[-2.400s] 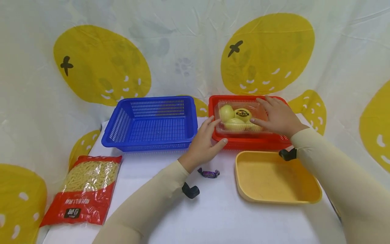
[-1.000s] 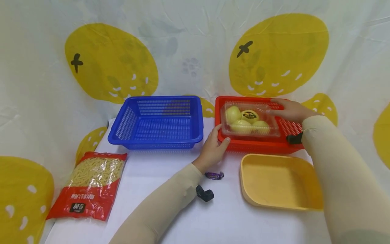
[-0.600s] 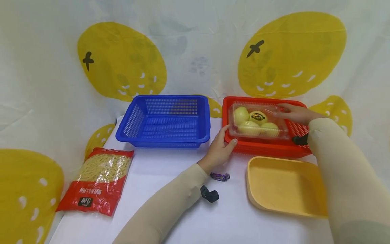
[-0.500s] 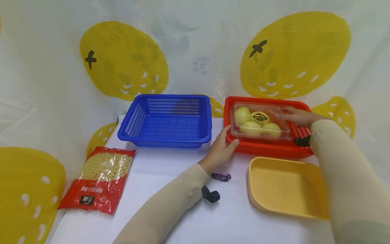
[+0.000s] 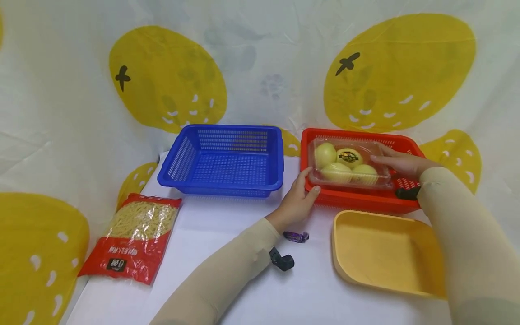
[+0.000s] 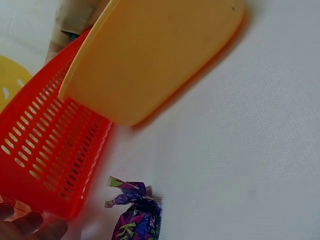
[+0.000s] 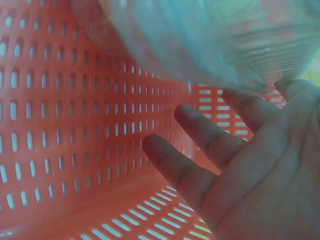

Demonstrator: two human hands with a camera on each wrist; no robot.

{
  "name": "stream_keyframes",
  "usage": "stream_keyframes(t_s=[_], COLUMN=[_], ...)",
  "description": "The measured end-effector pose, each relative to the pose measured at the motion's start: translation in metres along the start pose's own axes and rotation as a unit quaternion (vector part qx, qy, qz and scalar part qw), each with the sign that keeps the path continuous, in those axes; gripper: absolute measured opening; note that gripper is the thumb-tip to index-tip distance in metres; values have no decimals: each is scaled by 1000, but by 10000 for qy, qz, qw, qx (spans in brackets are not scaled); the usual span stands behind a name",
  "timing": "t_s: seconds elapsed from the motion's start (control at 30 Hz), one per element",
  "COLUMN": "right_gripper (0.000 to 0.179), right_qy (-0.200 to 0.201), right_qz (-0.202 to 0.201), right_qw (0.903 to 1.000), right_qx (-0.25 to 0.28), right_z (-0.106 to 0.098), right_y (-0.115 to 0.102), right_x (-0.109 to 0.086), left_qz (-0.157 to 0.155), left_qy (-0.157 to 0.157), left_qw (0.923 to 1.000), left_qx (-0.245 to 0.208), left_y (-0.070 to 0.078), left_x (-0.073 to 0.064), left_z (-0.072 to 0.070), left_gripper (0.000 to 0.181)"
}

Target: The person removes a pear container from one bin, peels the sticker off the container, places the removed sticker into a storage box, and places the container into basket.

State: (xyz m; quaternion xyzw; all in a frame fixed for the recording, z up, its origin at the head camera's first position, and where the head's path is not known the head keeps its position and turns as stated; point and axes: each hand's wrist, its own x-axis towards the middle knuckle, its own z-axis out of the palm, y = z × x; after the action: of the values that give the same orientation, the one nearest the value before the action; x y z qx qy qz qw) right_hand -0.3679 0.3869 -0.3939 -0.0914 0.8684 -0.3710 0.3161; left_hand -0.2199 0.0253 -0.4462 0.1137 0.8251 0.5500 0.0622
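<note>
A clear plastic box of yellow-green round fruits [image 5: 336, 172] with a dark label lies in the red basket [image 5: 365, 201] at the right in the head view. At the box's right end, my right hand [image 5: 400, 162] has its thumb on the lid and its other fingers beyond the edge. In the right wrist view, spread fingers [image 7: 210, 140] reach beneath the box, inside the basket. My left hand [image 5: 295, 203] is at the basket's front left corner, its fingers fairly straight and close to the box's left edge. The left wrist view catches only those fingertips [image 6: 42, 230].
A blue basket [image 5: 221, 192] stands to the left. In front of the red one is a yellow tub [image 5: 378, 253], partly behind my right sleeve. A purple-wrapped candy [image 5: 296, 237] lies by my left wrist. A red bag of pasta [image 5: 134, 239] lies at the far left.
My right hand has gone from over the box to its right end. My left hand has shifted down to the basket's front left corner. The head view has turned left.
</note>
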Motion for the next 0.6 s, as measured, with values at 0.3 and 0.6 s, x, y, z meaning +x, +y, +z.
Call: stream_keyframes(t_s=[0.3, 0.6], right_gripper=[89, 74], right_qy=[-27, 674], right_qz=[-747, -792], right_qw=[9890, 9716], right_qx=[1276, 2125], right_z=[2, 5], right_y=[-5, -11], right_x=[-2, -14], left_qz=[96, -28], left_qy=[-71, -57], left_qw=[9999, 9998], left_qx=[-75, -201], left_y=[0, 0], left_x=[-1, -2], left_z=[-1, -1], left_gripper=[66, 67])
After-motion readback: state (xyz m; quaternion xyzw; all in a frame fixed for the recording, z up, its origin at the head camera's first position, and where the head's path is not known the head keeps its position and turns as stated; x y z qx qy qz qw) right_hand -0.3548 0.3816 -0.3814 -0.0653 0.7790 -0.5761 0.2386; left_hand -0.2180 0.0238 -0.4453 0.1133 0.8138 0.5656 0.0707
